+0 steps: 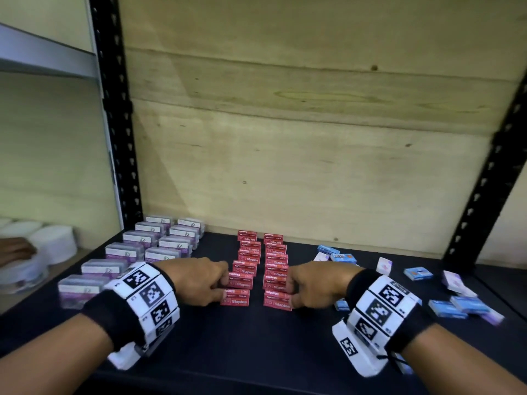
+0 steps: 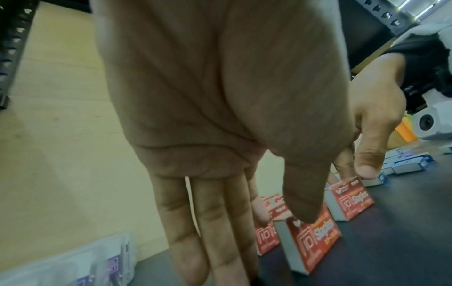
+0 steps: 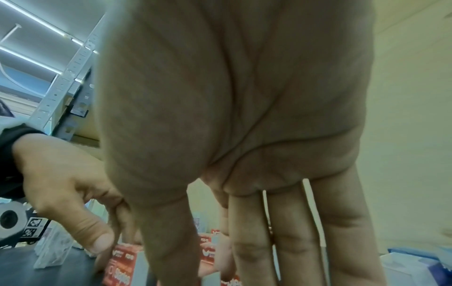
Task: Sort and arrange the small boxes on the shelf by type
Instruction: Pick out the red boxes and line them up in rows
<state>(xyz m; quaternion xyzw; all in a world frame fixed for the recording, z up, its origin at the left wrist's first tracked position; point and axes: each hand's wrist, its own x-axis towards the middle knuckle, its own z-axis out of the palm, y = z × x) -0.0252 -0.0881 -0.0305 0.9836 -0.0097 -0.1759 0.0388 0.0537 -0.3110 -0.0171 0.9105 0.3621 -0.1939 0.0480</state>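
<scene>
Red staples boxes stand in two neat rows on shelf.

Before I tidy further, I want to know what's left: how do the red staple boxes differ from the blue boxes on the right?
The red staple boxes stand in two straight rows mid-shelf; the blue boxes lie scattered at odd angles. Both hands, left hand and right hand, press straight fingers against the red rows; nothing touches the blue ones. Both kinds are small cardboard boxes on the same dark shelf.
</scene>
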